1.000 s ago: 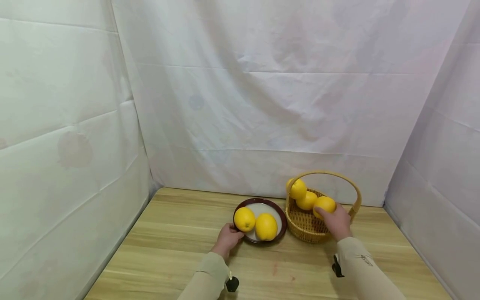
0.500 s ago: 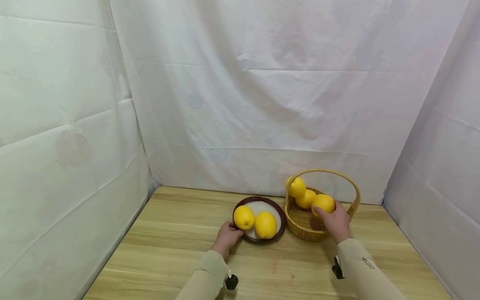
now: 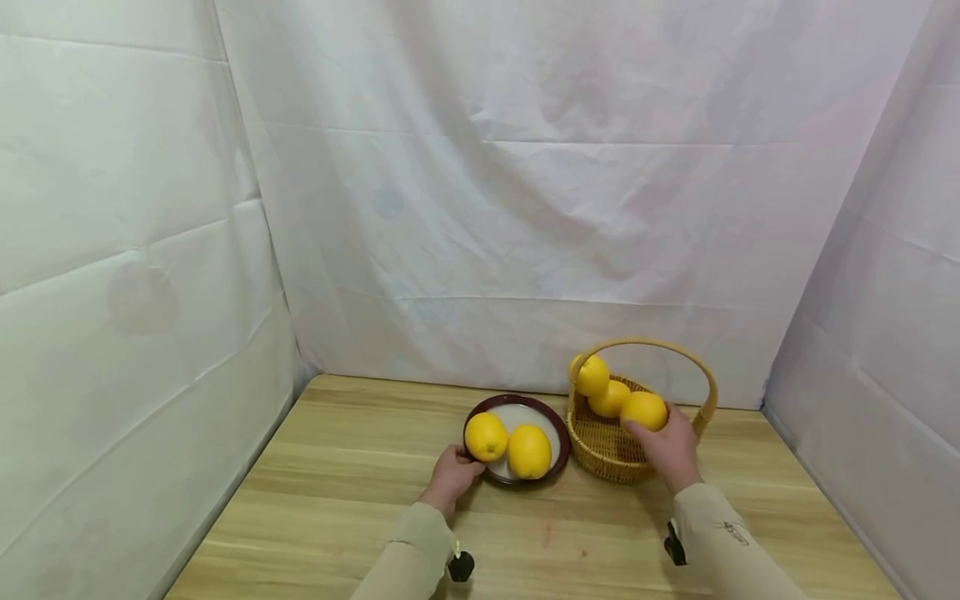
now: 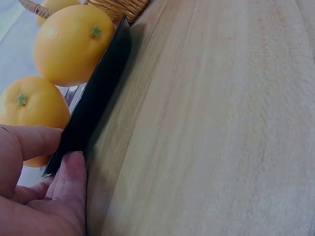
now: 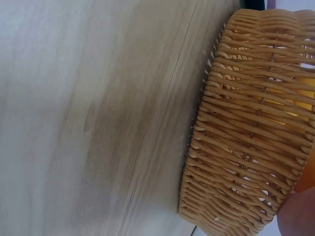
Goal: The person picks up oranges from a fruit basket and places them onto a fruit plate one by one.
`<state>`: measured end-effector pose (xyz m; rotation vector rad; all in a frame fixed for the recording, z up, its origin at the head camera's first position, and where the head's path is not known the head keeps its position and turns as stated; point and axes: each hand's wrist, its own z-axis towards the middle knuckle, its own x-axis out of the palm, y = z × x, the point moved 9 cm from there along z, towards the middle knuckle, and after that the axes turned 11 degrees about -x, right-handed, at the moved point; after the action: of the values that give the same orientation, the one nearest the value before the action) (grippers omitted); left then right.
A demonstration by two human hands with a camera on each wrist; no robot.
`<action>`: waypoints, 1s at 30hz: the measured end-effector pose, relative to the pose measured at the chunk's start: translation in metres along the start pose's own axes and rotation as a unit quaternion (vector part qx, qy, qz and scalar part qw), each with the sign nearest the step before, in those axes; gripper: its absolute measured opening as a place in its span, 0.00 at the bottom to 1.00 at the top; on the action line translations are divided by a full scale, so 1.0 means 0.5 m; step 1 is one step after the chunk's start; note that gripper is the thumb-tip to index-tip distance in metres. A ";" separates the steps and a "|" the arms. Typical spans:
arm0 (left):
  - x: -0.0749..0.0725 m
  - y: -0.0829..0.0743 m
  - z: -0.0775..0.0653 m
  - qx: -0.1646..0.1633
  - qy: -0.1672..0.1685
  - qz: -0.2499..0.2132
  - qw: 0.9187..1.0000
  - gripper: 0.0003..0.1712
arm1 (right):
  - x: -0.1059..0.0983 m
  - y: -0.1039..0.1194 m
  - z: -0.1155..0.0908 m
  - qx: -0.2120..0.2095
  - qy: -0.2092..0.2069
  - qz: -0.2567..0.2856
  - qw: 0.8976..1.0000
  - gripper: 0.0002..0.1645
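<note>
Beige sleeve [image 3: 723, 546], blurred lettering [image 3: 735, 531], right grip [image 3: 672, 446] holding orange [image 3: 645, 411], wicker basket [image 3: 611, 467]

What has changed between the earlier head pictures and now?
Nothing has visibly changed beyond a slight shift of the head view. The right hand still holds an orange at the basket, the left hand still pinches the plate, and the other oranges stayed put.

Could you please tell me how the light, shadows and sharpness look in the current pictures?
Head view: soft light, with muted shading across the white cloth; left wrist view: the side of the plate nearly black, pale sheen on the oranges; right wrist view: the weave of the basket fairly crisp, the tabletop cool-tinted.
</note>
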<state>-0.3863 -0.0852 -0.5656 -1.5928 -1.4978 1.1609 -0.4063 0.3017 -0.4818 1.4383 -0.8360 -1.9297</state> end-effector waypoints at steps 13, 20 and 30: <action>-0.002 0.001 -0.003 0.003 0.003 -0.006 1.000 0.24 | 0.012 0.015 -0.011 -0.023 0.017 -0.019 0.999 0.63; 0.000 0.007 0.001 -0.005 0.000 -0.005 1.000 0.25 | 0.015 0.013 -0.014 -0.032 0.014 -0.020 0.999 0.63; 0.002 0.002 0.002 0.000 0.004 -0.005 1.000 0.24 | 0.021 0.021 -0.021 -0.042 0.012 -0.021 0.999 0.61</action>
<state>-0.3867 -0.0846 -0.5673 -1.5861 -1.4998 1.1471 -0.3980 0.2857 -0.4820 1.4375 -0.7097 -1.9503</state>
